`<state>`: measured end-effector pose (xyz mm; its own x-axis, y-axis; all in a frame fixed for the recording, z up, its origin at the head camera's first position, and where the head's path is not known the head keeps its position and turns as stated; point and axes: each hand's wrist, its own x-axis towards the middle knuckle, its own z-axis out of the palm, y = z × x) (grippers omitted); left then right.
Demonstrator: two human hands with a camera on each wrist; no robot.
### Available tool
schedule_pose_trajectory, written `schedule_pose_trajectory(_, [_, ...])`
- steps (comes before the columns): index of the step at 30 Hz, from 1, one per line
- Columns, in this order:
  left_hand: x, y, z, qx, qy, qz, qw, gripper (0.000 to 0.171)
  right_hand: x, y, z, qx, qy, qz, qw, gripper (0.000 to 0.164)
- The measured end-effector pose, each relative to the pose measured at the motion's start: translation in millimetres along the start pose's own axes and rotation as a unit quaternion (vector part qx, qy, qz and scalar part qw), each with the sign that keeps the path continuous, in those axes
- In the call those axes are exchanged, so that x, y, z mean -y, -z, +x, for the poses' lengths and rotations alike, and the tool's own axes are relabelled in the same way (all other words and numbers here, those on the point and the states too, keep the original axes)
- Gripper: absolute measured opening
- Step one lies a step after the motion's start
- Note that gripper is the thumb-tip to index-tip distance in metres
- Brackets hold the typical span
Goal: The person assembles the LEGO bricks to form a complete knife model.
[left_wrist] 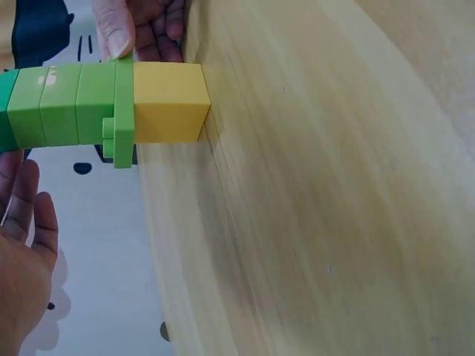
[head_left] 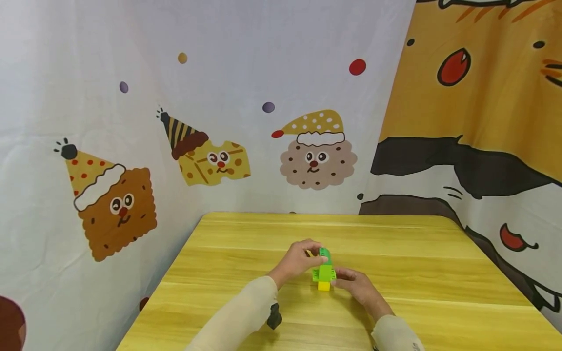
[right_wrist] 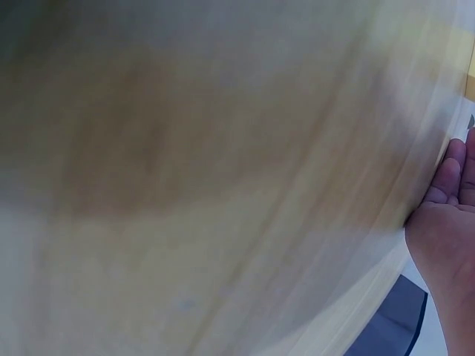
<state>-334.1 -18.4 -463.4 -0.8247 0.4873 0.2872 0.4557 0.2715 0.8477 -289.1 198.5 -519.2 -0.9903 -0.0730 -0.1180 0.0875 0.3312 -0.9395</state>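
A tower of toy building bricks stands upright on the table, with a yellow brick (head_left: 324,286) at its base. Above that lies a wide light green plate (left_wrist: 124,152), then several light green bricks (left_wrist: 61,107) in a column. The topmost dark green brick (head_left: 325,253) has a curved side. My left hand (head_left: 300,262) pinches this top brick between thumb and fingers. Low on the other side, my right hand (head_left: 357,285) grips the end of the wide plate, its thumb (left_wrist: 116,33) against the plate's edge. In the right wrist view the right hand (right_wrist: 449,215) shows only partly.
The wood-grain table (head_left: 219,253) reaches back to a white cloth (head_left: 246,63) printed with cartoon biscuits and cheese. An orange, black and white printed cloth (head_left: 491,122) hangs at the right. A small black device (head_left: 274,317) sits at the left wrist.
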Motion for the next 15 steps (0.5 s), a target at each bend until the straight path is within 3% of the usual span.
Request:
schedule_pose_trajectory(7, [-2.4, 0.1, -0.4, -0.002, -0.011, 0.025, 0.9996, 0.018, 1.7, -0.2, -1.6, 0.001, -0.005, -0.001, 1.000, 0.051])
schedule_pose_trajectory(15, [0.7, -3.1, -0.7, -0.006, -0.001, 0.028, 0.9996, 0.020, -1.3, -0.8, 2.6, -0.001, 0.006, -0.001, 1.000, 0.048])
